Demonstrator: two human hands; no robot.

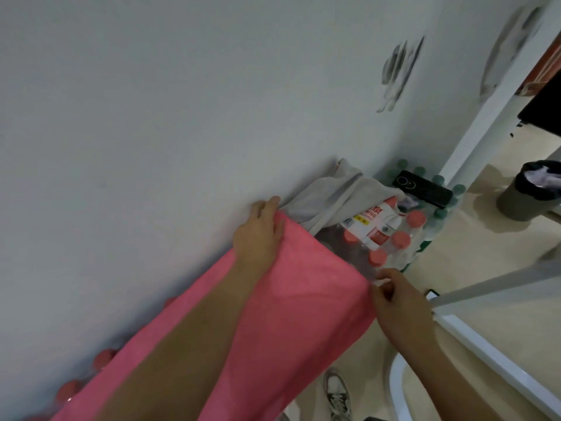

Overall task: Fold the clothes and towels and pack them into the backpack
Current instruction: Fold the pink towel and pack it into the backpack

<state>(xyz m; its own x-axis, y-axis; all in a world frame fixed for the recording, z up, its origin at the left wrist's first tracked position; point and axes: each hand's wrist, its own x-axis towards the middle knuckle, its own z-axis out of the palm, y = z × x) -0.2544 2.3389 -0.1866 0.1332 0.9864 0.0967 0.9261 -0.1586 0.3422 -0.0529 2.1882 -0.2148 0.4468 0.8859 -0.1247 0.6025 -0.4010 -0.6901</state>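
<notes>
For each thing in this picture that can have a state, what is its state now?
pink towel: spread out, not folded.
left hand: on the towel's far corner; hold unclear.
right hand: pinches the towel's right corner.
grey garment: crumpled, unfolded, lying on the bottles.
bottles: capped, upright in their wrap.
phone: lying flat, back up.
bin: open, lined with a bag.

The pink towel (288, 314) is matt cloth with a fine, soft nap. The grey garment (328, 196) is thin matt fabric, creased. The bottle pack (385, 238) is wrapped in clear glossy plastic film, and its caps are dull pink plastic. The phone (425, 189) has a glossy black back. The wall (182, 101) is matt white paint, and the floor (485, 253) is smooth with a slight sheen.
</notes>
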